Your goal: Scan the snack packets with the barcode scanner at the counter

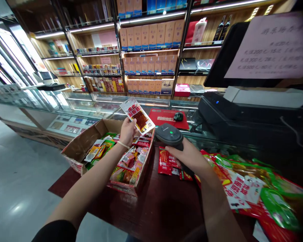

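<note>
My left hand point(127, 130) is closed on a small clear snack packet point(137, 116) with red contents, held up above a cardboard box point(81, 147) full of assorted snack packets. My right hand point(189, 156) grips a dark handheld barcode scanner point(169, 134) whose green light is on. The scanner's head sits just right of the raised packet. Both hands hover over a dark wooden counter point(161, 205).
Red and green snack packets point(244, 181) lie piled on the counter at the right. A till with monitor point(242, 101) stands behind, a mouse point(178, 116) on a red mat beside it. Glass display counters point(65, 107) and stocked shelves point(148, 57) fill the background.
</note>
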Motion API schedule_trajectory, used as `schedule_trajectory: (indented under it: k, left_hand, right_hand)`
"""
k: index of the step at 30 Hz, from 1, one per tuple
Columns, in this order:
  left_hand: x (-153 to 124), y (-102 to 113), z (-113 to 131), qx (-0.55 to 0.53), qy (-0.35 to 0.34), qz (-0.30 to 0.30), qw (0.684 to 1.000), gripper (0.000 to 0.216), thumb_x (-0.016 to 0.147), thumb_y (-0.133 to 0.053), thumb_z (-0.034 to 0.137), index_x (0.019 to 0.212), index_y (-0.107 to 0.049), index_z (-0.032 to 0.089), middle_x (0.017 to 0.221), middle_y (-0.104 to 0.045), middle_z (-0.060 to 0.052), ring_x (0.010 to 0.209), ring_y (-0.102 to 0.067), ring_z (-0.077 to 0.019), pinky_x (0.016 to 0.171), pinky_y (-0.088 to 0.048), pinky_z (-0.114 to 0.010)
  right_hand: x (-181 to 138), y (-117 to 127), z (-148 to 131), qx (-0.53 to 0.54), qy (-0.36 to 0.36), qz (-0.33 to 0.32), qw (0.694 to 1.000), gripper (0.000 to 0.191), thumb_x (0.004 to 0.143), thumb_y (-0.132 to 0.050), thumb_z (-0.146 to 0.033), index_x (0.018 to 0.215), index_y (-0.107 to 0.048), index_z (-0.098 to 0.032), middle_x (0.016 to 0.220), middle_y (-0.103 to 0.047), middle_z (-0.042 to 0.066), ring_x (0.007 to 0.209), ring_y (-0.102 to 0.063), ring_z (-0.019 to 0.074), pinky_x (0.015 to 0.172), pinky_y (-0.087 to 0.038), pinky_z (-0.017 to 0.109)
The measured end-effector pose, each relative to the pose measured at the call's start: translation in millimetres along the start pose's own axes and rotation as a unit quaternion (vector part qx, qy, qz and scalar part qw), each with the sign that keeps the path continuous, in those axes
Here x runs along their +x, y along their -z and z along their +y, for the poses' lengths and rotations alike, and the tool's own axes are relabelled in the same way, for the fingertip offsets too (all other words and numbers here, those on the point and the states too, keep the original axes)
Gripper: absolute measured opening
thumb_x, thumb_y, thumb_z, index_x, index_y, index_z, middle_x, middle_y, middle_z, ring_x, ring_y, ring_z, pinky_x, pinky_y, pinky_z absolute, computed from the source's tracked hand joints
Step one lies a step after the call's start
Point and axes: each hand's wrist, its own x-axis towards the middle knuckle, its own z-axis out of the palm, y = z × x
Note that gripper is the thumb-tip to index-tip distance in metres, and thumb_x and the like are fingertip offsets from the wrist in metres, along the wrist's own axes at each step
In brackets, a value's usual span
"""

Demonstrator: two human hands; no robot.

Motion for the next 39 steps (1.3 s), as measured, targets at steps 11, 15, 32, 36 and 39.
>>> schedule_trajectory:
  k: [11,15,32,36,39]
  left_hand:
    - [-26,-41,-4,0.086,0.062,-0.089,0.99,0.038,0.066,-0.084,0.03,0.095,-0.065,0.017,0.091,-0.07,-0.002,0.069,-0.065,-0.0112,0.061,-0.055,-0.023]
    - [-44,-77,-14,0.117,0.117,-0.139,0.976,0.038,0.064,-0.085,0.03,0.094,-0.067,0.016,0.091,-0.071,-0.003,0.07,-0.065,-0.012,0.059,-0.055,-0.022]
    - [-166,-249,-181,0.159,0.263,-0.265,0.914,0.037,0.066,-0.084,0.02,0.099,-0.068,0.017,0.088,-0.073,-0.007,0.077,-0.068,-0.0182,0.071,-0.053,-0.027]
    - [-174,-250,-175,0.203,0.227,-0.264,0.915,0.039,0.066,-0.082,0.016,0.102,-0.068,0.019,0.097,-0.073,-0.008,0.091,-0.068,-0.0224,0.085,-0.053,-0.034]
    - [-168,-238,-154,0.227,0.16,-0.268,0.923,0.028,0.068,-0.077,0.009,0.093,-0.07,0.018,0.099,-0.072,-0.009,0.096,-0.066,-0.0224,0.095,-0.049,-0.037]
  right_hand:
    - [-29,78,5,0.258,0.041,0.182,0.948,0.034,0.076,-0.076,-0.047,0.088,-0.054,-0.024,0.057,-0.053,-0.008,0.041,-0.047,0.0087,0.038,-0.04,0.021]
    - [-54,117,15,0.266,0.04,0.255,0.929,0.034,0.074,-0.077,-0.045,0.088,-0.054,-0.024,0.055,-0.053,-0.009,0.041,-0.048,0.0087,0.038,-0.041,0.02]
    - [-194,195,80,0.196,-0.064,0.346,0.915,0.041,0.07,-0.082,-0.048,0.081,-0.052,-0.023,0.055,-0.055,-0.007,0.04,-0.047,0.0106,0.038,-0.04,0.023]
    - [-202,196,80,0.183,-0.069,0.339,0.92,0.038,0.073,-0.08,-0.049,0.075,-0.052,-0.023,0.055,-0.055,-0.005,0.041,-0.047,0.0107,0.039,-0.041,0.024]
    - [-198,189,75,0.194,-0.052,0.327,0.923,0.036,0.074,-0.08,-0.047,0.074,-0.053,-0.023,0.054,-0.054,-0.006,0.04,-0.047,0.0107,0.039,-0.04,0.024]
